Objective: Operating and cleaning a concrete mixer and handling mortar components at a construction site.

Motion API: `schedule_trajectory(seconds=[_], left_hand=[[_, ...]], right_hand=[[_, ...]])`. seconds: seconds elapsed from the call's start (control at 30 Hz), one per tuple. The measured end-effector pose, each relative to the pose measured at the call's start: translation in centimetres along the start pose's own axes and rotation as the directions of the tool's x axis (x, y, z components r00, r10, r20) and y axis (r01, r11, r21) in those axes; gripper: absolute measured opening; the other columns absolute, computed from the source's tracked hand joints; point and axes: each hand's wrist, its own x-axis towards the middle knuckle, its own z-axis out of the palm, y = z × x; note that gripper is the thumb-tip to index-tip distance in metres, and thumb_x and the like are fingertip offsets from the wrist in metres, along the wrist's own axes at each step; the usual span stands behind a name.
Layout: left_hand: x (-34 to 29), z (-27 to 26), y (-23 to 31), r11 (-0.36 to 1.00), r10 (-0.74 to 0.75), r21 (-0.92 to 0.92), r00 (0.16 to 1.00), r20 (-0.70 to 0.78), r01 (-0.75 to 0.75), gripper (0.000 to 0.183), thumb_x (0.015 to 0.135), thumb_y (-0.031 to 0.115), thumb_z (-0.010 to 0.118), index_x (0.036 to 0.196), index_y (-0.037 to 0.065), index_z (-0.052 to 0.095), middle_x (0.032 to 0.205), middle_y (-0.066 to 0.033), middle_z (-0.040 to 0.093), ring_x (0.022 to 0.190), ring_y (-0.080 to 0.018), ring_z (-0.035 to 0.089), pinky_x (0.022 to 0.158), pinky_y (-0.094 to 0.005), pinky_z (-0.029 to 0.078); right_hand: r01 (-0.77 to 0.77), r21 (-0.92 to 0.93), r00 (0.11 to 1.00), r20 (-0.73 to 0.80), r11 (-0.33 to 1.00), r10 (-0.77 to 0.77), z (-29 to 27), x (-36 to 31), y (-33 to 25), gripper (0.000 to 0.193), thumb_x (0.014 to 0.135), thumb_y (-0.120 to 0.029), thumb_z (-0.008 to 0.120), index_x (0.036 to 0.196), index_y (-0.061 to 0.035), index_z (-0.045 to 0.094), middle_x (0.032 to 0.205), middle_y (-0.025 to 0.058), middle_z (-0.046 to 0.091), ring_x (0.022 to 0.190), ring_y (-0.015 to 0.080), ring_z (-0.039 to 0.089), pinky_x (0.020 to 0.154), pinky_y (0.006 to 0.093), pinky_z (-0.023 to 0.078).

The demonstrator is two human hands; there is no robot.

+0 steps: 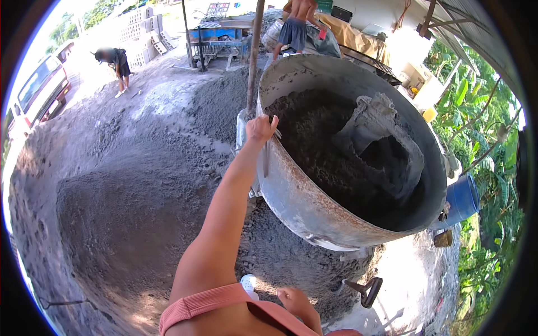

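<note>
A large round mixer drum (314, 215) with a rusty, worn outer wall fills the right middle. Dark wet mix (319, 162) lies inside it, around a mortar-caked mixing arm (372, 120). My left arm reaches forward, and my left hand (261, 129) is closed at the drum's left rim, thumb toward the inside. A metal post (255, 56) rises just beyond that hand. Low and close to my body, my right hand (295, 301) has its fingers curled, with nothing visible in it. A black D-shaped tool handle (368, 291) sticks up to the right of it.
Grey sand (129, 213) is heaped at left, with another pile (221, 103) behind. A person (115, 64) bends over far left, near a vehicle (42, 87) and stacked blocks (143, 31). Another person (297, 28) stands beyond the drum. A blue barrel (464, 199) stands right.
</note>
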Motion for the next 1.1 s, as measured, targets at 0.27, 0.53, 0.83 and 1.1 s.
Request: schedule_trajectory(seconds=[0.27, 0.53, 0.83, 1.1], left_hand=[[-5.9, -11.8, 5.9, 0.949, 0.133, -0.266, 0.980, -0.147, -0.169, 0.037, 0.085, 0.033, 0.044, 0.066, 0.004, 0.055, 0.063, -0.0185, 0.057, 0.060, -0.0364, 0.058, 0.058, -0.0450, 0.044], [-20.3, -20.1, 17.6, 0.499, 0.436, -0.828, 0.900, -0.017, -0.257, 0.056, 0.088, 0.040, 0.029, 0.052, 0.001, 0.046, 0.047, -0.0084, 0.045, 0.041, -0.0183, 0.042, 0.043, -0.0300, 0.031], [-31.5, -21.1, 36.5, 0.173, 0.705, -0.928, 0.699, -0.118, -0.330, 0.039, 0.085, 0.029, 0.039, 0.053, 0.006, 0.043, 0.049, -0.0063, 0.043, 0.044, -0.0249, 0.042, 0.047, -0.0350, 0.032], [-45.5, -21.6, 54.5, 0.026, 0.804, -0.882, 0.534, -0.261, -0.470, 0.054, 0.091, 0.042, 0.033, 0.056, 0.003, 0.048, 0.053, -0.0077, 0.049, 0.049, -0.0196, 0.046, 0.046, -0.0306, 0.034]], right_hand=[[-0.067, 0.287, 0.960, -0.241, 0.955, 0.140, -1.8, -1.3, -2.2, 0.040, 0.081, -0.026, 0.061, 0.112, -0.0009, 0.056, 0.105, 0.0219, 0.057, 0.094, 0.0356, 0.057, 0.083, 0.0424, 0.044], [0.304, -0.277, 0.668, -0.620, 0.912, -0.411, -6.9, 0.7, -6.7, 0.049, 0.073, -0.025, 0.071, 0.112, -0.0023, 0.051, 0.102, 0.0156, 0.057, 0.091, 0.0290, 0.055, 0.079, 0.0377, 0.043], [0.271, 0.549, 0.722, -0.659, 0.791, 0.211, -7.2, -12.7, 3.7, 0.015, 0.079, -0.010, 0.062, 0.071, -0.0015, 0.054, 0.059, -0.0027, 0.047, 0.056, 0.0022, 0.039, 0.046, 0.0240, 0.032], [0.453, 0.409, 0.645, -0.764, 0.792, 0.026, -16.2, -31.4, 15.0, 0.013, 0.074, -0.001, 0.060, 0.087, 0.0018, 0.063, 0.065, -0.0011, 0.056, 0.058, 0.0034, 0.044, 0.048, 0.0227, 0.037]])
